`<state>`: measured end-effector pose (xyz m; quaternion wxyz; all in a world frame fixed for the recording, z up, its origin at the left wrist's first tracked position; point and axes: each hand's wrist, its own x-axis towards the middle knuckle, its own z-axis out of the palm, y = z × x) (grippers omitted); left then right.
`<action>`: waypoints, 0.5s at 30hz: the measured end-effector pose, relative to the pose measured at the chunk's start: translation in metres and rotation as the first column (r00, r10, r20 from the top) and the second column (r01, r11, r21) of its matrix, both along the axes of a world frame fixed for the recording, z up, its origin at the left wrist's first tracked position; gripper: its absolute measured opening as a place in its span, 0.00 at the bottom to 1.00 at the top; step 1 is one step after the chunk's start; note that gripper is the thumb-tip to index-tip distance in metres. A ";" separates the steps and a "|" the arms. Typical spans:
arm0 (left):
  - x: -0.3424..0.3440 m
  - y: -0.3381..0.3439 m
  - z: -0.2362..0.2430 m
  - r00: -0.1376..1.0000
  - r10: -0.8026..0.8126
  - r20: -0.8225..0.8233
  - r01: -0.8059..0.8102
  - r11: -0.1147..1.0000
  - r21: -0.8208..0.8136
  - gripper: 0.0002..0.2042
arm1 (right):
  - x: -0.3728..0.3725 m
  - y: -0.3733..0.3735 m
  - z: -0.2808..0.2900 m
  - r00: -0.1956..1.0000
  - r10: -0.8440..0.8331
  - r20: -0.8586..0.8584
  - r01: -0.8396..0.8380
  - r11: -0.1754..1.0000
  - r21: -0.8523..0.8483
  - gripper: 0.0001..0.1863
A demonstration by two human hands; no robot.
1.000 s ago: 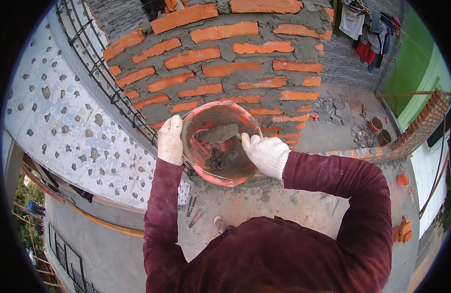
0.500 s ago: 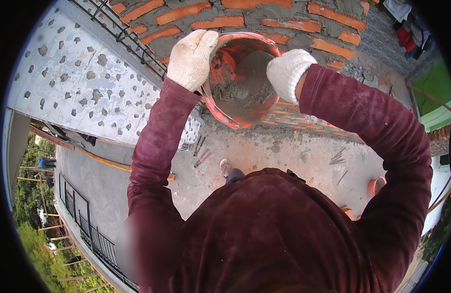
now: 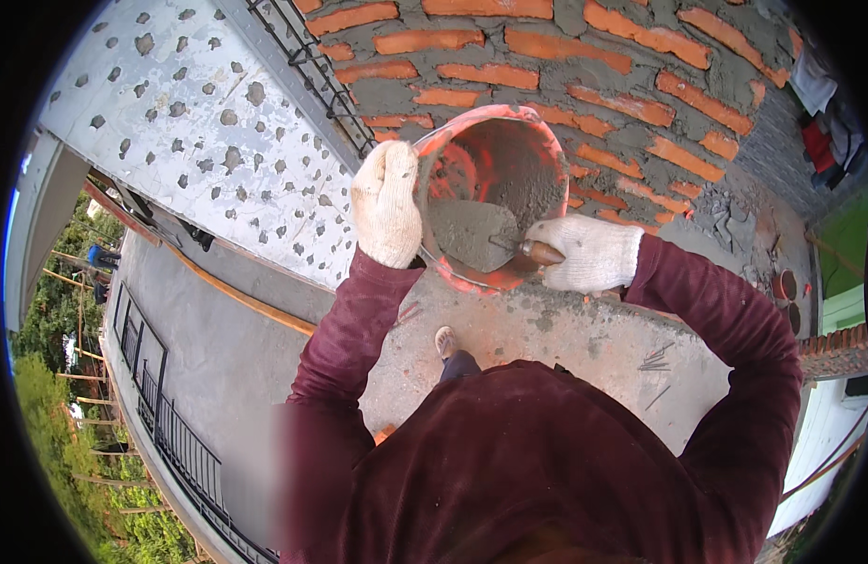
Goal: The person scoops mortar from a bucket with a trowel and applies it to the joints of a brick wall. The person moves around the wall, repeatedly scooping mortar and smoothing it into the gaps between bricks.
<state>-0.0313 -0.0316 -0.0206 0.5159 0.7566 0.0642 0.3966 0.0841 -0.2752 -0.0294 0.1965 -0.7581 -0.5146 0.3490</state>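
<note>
An orange-red bucket is held up in front of me, tilted so that its inside shows. Grey mortar coats its wall. My left hand, in a cream knit glove, is closed on the left side of the bucket's rim. My right hand, gloved the same way, is closed round the wooden handle of a trowel. The trowel's blade lies inside the bucket's mouth, its grey face toward me. Whether mortar sits on the blade is hard to tell.
A brick wall with grey mortar joints rises just beyond the bucket. Left of it stand a steel rebar cage and a pocked grey-white concrete surface. Thin rods lie on the floor. A black railing runs along the left edge.
The bucket has come lower and rightward in view. My right hand has moved from over the bucket's right side to its lower right, and the trowel's blade and handle now show.
</note>
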 end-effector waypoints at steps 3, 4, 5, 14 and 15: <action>-0.007 0.021 -0.021 0.994 0.101 0.049 -0.090 0.978 -0.188 0.15 | 0.028 -0.010 -0.017 0.986 0.159 0.049 -0.166 0.957 0.238 0.21; -0.014 0.038 -0.033 0.993 0.094 0.075 -0.067 0.953 -0.296 0.15 | 0.031 -0.008 -0.006 0.983 0.183 0.021 -0.182 0.952 0.247 0.22; -0.018 0.046 -0.037 0.990 0.086 0.112 -0.035 0.917 -0.398 0.16 | 0.035 -0.009 0.006 0.981 0.195 -0.002 -0.188 0.950 0.248 0.24; -0.079 0.152 -0.075 0.920 0.353 0.169 -0.176 0.759 -0.627 0.15 | 0.062 0.046 0.143 0.778 0.169 -0.604 -0.137 0.986 0.099 0.31; -0.082 0.159 -0.078 0.910 0.391 0.136 -0.244 0.772 -0.587 0.15 | 0.069 0.059 0.151 0.731 0.203 -0.652 -0.146 0.979 0.142 0.30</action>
